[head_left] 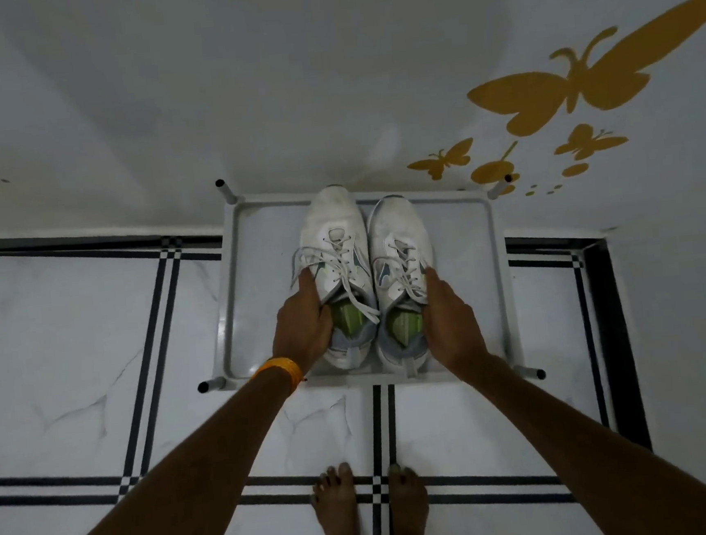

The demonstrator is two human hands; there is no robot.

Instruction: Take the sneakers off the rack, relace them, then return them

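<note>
Two white sneakers with green insoles stand side by side on the top shelf of a grey rack (249,276), toes toward the wall. The left sneaker (333,230) has loose white laces trailing across its opening. My left hand (303,327) grips its outer side, thumb inside the opening. The right sneaker (397,233) is also laced loosely. My right hand (449,318) clasps its outer side near the collar. Both shoes rest on the shelf.
The rack has four short posts at its corners and stands against a white wall with yellow butterfly stickers (574,81). White marble floor tiles with black stripes (150,362) lie around it. My bare feet (368,509) stand just in front.
</note>
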